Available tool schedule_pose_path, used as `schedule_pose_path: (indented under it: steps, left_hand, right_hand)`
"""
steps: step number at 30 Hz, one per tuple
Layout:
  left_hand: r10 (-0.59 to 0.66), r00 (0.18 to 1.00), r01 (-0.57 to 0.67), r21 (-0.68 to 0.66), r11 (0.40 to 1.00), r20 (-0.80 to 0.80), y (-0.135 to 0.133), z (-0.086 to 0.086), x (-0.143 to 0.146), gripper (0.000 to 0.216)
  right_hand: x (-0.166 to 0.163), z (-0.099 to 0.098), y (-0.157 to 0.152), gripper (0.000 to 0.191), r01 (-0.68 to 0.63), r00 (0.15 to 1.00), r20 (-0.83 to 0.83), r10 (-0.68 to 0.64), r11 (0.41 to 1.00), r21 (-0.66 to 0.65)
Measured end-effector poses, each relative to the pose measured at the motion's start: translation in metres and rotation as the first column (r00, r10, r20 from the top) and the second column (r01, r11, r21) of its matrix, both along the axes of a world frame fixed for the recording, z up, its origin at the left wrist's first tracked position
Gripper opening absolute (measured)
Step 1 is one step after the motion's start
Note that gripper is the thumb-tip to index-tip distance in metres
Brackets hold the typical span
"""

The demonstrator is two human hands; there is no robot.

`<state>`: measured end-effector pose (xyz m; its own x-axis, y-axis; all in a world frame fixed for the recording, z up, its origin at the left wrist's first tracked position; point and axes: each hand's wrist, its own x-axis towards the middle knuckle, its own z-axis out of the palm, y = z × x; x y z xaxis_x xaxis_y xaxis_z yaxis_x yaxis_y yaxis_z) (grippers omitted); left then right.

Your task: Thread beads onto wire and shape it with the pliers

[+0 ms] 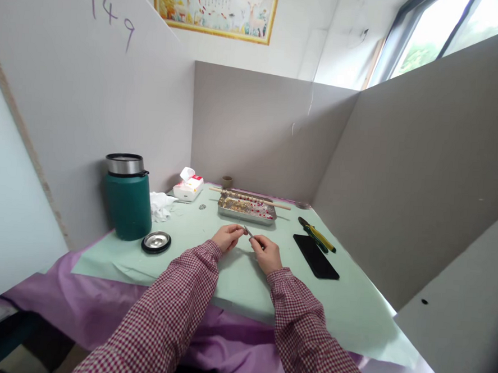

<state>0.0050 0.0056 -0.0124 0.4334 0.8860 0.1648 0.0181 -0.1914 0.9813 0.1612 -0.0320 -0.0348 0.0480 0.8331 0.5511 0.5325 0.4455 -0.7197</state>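
Observation:
My left hand [228, 237] is closed in a pinch above the table, in front of the tray. A tiny dark reddish piece seems to sit at its fingertips, too small to name. My right hand [267, 254] is wrapped around a thin, pointed metal tool [248, 231]. The tool's tip reaches the left fingertips; whether it is a blade or tweezers does not show. Beyond both hands stands a shallow metal tray [247, 217] holding small red and golden pieces. A wooden stick [281, 206] with a row of small pieces along it rests across the tray.
A green flask [128, 207] stands at the left, its lid [156, 241] beside it. Behind are crumpled tissue [160, 206], a tissue pack [188, 188] and a small cup [227, 182]. At the right lie pliers [319, 236] and a black phone [315, 257]. Partitions enclose the table.

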Motion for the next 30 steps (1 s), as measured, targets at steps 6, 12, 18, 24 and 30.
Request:
schedule_pose_path:
  steps: [6,12,18,24,30]
  left_hand:
    - [0.017,1.0,-0.017,-0.005,1.0,0.016,0.0007,-0.0001,0.002,0.036]
    - [0.012,1.0,-0.012,0.028,1.0,-0.015,0.0004,-0.0001,0.0015,0.029]
    - [0.088,0.995,-0.084,0.1,0.992,-0.042,-0.0002,0.0007,0.0012,0.028]
    - [0.08,0.996,-0.078,0.063,0.995,-0.03,0.0005,0.0005,0.0018,0.028]
    - [0.066,0.998,-0.066,0.032,0.997,-0.004,0.0027,-0.0018,0.0012,0.027]
  right_hand:
    - [0.0007,-0.0013,0.0014,0.029,-0.007,1.0,-0.02,0.007,1.0,-0.025]
    - [0.0007,-0.0016,0.0013,0.03,-0.022,0.999,-0.036,0.02,0.998,-0.055]
    - [0.0032,0.0011,0.0039,0.03,-0.076,0.995,-0.068,0.067,0.988,-0.133]
    - [0.0043,-0.0028,0.0093,0.031,-0.077,0.993,-0.097,0.064,0.988,-0.136]
    - [0.0015,-0.0031,0.0061,0.029,-0.039,0.999,-0.016,0.039,0.998,-0.042]
